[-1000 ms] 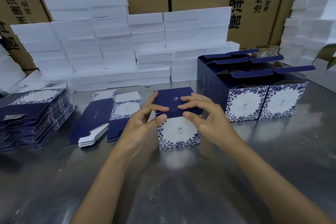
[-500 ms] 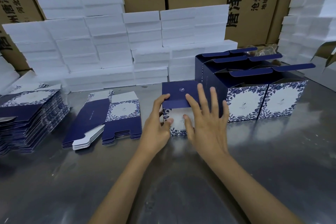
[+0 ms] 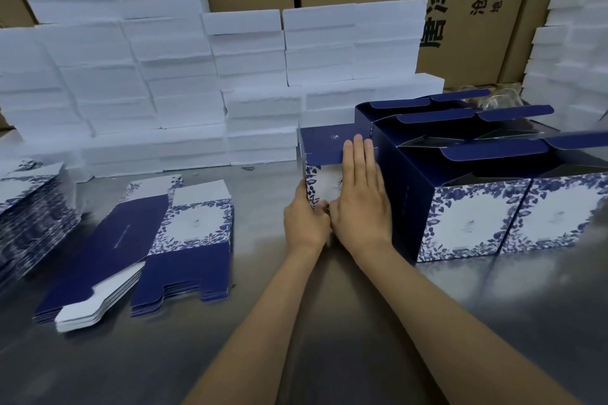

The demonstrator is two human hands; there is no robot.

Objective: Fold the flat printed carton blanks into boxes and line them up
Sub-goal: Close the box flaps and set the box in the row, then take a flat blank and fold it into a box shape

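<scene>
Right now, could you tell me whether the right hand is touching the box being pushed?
Touching. The head view shows the right hand lying flat, fingers straight, against the front of the box.

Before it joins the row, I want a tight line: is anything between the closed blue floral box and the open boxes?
Nothing visible: the closed blue floral carton under both hands already sits against the navy side of the nearest open-topped box.

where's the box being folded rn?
Head view, centre: the closed box stands on the steel table, against the left side of the open-topped folded boxes, with the left hand and right hand on its front.
</scene>
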